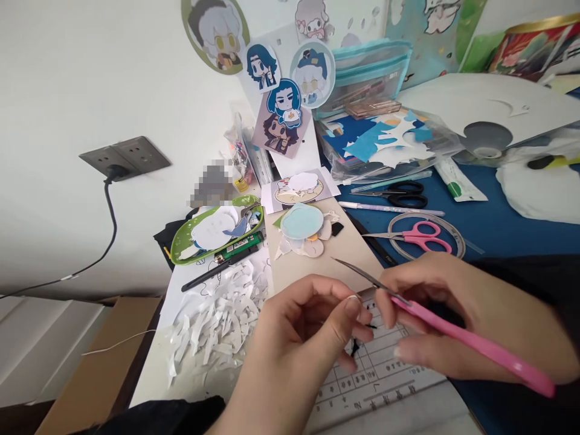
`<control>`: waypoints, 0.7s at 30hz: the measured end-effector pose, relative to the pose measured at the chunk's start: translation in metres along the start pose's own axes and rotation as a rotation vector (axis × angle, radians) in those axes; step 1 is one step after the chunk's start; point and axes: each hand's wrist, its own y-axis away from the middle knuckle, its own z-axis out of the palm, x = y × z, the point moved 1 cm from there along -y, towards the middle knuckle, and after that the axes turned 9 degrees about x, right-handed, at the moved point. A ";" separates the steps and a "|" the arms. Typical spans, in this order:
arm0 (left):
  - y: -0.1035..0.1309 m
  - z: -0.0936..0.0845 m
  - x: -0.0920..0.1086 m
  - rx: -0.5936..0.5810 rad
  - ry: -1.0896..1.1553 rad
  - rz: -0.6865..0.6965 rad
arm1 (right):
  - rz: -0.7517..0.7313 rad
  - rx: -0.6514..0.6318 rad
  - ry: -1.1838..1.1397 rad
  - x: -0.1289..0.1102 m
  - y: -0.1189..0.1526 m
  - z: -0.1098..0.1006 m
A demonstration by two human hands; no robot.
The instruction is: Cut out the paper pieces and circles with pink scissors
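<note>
My right hand (471,320) grips a pair of pink-handled scissors (475,344), its blades pointing left toward my other hand. Thumb and index finger of my left hand (312,326) are pressed together near the blades; anything between them is too small or hidden to make out. Small black scraps (354,347) show just behind the left fingers, over a printed sheet with a grid (389,362). Beyond the hands, a pale blue paper oval (302,221) lies on top of several paper cutouts (312,248) on a beige board (347,241).
White paper strips (222,314) are heaped on the left. A green tray (181,251) holds more cutouts. To the right lie a second pair of pink scissors (423,237), a tape roll (460,241), black scissors (403,194) and a white tube (462,181). A bag of coloured paper (389,139) sits behind.
</note>
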 end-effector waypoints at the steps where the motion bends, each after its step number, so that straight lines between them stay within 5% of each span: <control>1: 0.000 -0.001 0.000 -0.012 0.031 -0.034 | -0.017 -0.001 0.050 0.002 0.001 -0.003; 12: -0.008 -0.007 0.005 0.013 0.144 -0.083 | 0.015 0.045 0.322 0.006 0.007 0.001; 21: 0.001 -0.006 0.001 0.084 0.135 -0.128 | 0.039 0.054 0.245 0.007 0.011 0.007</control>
